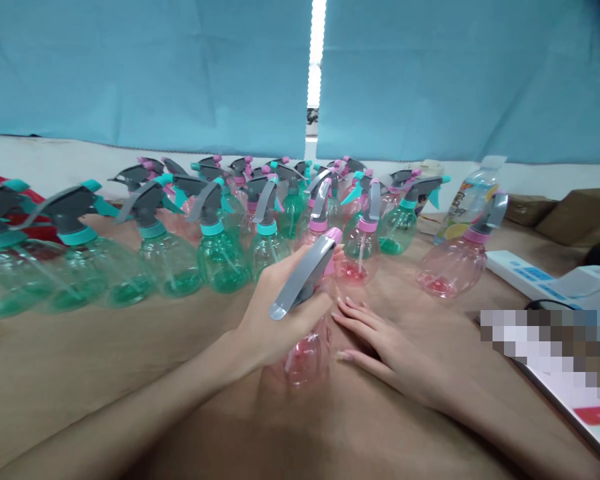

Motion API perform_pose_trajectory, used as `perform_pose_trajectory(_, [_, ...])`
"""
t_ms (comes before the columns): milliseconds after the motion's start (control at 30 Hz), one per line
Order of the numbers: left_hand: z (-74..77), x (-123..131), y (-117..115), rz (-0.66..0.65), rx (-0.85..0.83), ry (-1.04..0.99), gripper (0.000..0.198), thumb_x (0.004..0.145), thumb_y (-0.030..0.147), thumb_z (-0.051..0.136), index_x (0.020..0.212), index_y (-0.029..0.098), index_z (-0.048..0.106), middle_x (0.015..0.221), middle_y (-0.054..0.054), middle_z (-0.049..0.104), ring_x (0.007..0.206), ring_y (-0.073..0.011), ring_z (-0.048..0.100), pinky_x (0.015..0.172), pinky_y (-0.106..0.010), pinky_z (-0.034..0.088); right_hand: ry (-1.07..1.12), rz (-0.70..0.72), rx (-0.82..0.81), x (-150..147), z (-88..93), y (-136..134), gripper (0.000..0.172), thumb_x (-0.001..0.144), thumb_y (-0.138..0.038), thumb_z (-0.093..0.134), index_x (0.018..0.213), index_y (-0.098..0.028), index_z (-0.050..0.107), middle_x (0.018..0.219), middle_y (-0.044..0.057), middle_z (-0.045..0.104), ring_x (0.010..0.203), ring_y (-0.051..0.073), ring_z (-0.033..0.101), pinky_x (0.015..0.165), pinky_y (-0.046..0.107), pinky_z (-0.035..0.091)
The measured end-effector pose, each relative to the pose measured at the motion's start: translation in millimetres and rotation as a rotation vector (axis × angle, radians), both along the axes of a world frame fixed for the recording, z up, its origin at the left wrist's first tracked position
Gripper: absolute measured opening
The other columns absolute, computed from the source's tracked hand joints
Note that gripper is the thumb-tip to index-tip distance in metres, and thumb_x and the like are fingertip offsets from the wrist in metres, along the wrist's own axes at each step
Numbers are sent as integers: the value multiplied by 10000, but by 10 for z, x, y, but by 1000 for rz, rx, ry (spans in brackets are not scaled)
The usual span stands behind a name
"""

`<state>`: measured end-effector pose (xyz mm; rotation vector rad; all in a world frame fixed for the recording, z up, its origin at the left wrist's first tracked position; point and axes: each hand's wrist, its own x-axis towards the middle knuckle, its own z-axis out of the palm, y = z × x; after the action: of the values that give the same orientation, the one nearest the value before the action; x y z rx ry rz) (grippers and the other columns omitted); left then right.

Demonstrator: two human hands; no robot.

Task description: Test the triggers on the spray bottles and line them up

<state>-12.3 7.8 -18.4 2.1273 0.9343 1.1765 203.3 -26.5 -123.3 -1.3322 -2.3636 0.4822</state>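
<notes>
A clear pink spray bottle (303, 357) with a grey and pink trigger head stands on the table in front of me. My left hand (275, 307) is wrapped round its neck, just under the spray head. My right hand (380, 347) rests low beside the bottle on its right, fingers stretched out and somewhat spread, with nothing in it. Whether its fingertips touch the bottle I cannot tell. Just beyond my hands stands another pink spray bottle (355, 263), and a green spray bottle (223, 260) is to its left.
Rows of green and pink spray bottles fill the back and left of the wooden table (105, 373). At right are a lone pink spray bottle (453, 267), a drink bottle (467, 203), a white power strip (523, 277) and a partly pixelated flat device (575, 393). Blue cloth (155, 73) hangs behind.
</notes>
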Motion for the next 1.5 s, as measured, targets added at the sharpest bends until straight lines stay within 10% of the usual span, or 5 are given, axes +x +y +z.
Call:
perform_pose_trajectory(233, [-1, -16, 30, -164, -138, -65, 389, 709, 93, 486, 1065, 228, 563, 670, 61, 414, 577, -115, 358, 543, -245, 344, -2, 3, 10, 16, -42, 9, 594, 967, -533, 476, 1485, -254, 394, 1562, 80, 333, 1438, 301, 283, 1153, 560, 275])
perform_pose_trajectory(1500, [-11, 0, 8, -141, -47, -136, 276, 743, 86, 488, 976, 232, 500, 728, 68, 470, 596, -100, 421, 583, -257, 354, -36, 10, 7, 6, -25, 14, 629, 967, -556, 449, 1478, -190, 414, 1558, 107, 343, 1445, 294, 266, 1171, 531, 240])
